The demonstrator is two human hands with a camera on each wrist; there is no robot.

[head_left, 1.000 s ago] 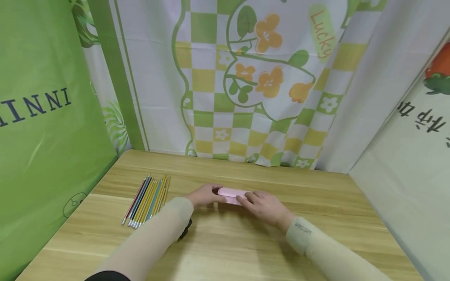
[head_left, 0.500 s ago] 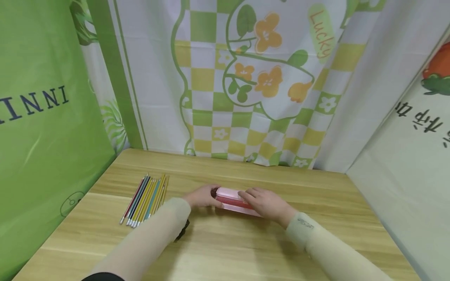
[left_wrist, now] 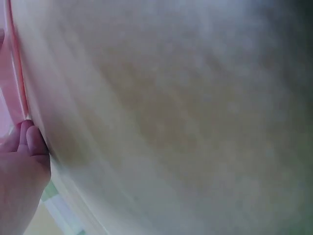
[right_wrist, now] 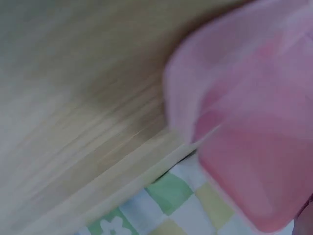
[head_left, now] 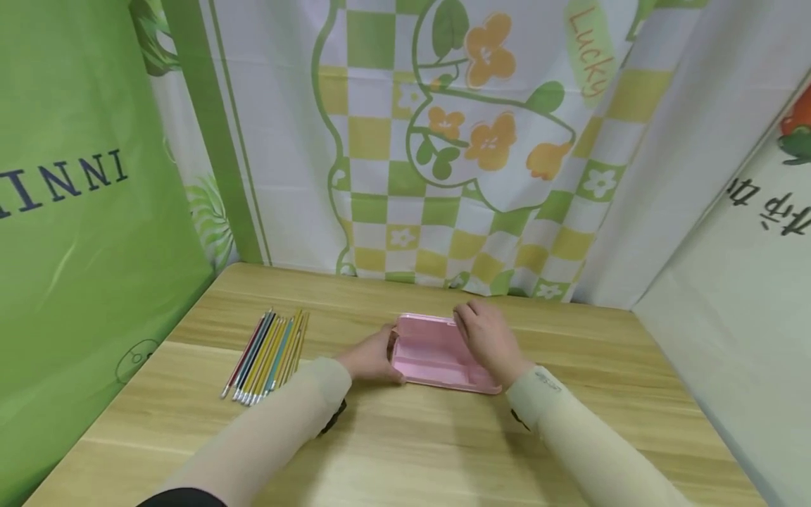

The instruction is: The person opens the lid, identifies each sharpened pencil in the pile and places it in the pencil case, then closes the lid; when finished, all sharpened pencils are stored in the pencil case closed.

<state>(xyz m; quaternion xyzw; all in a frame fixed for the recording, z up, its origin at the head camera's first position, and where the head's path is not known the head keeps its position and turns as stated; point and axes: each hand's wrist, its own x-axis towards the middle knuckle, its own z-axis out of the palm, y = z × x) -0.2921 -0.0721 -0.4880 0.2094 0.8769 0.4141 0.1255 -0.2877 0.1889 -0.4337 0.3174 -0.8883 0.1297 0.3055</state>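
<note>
A pink pencil case (head_left: 431,355) lies open in the middle of the wooden table (head_left: 412,451), its inside showing. My left hand (head_left: 380,355) holds the case's left end, the fingers curled against its side. My right hand (head_left: 475,324) lies over the right part and grips the raised lid at its far edge. The left wrist view is blurred: fingertips (left_wrist: 29,142) press beside a pink edge (left_wrist: 12,73). In the right wrist view the pink case (right_wrist: 254,142) is a blur above the table.
Several coloured pencils (head_left: 269,355) lie side by side on the table, left of the case. Printed curtains (head_left: 443,141) close off the back, a green sheet (head_left: 76,211) the left and a pale sheet (head_left: 747,296) the right.
The case went from closed to open: my right hand lifted the lid up and away from me. The left hand stayed at the case's left end.
</note>
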